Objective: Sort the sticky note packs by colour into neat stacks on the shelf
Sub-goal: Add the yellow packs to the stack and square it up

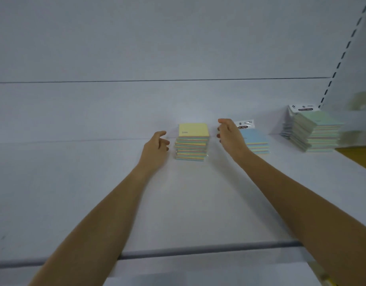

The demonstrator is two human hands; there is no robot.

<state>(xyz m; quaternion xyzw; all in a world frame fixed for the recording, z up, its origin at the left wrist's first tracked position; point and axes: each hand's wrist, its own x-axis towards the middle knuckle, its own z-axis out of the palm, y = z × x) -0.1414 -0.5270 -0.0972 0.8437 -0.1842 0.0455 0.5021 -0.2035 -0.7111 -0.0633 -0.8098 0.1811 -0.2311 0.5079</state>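
Flanking the yellow stack [192, 142] on the shelf [75, 182]: left hand [156, 146] and right hand [229, 135], both spread, empty, apart from it. Sitting squarely between them, blue stack [257, 141] lying just behind the right, green stack [316, 131] well off rightward.

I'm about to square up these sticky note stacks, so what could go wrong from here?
The yellow-topped stack of sticky note packs already sits uneven, so squeezing it between the left hand and right hand might topple it. The right hand is close to the blue-topped stack of packs and could knock it. The leaning green-topped stack looks likely to slide.
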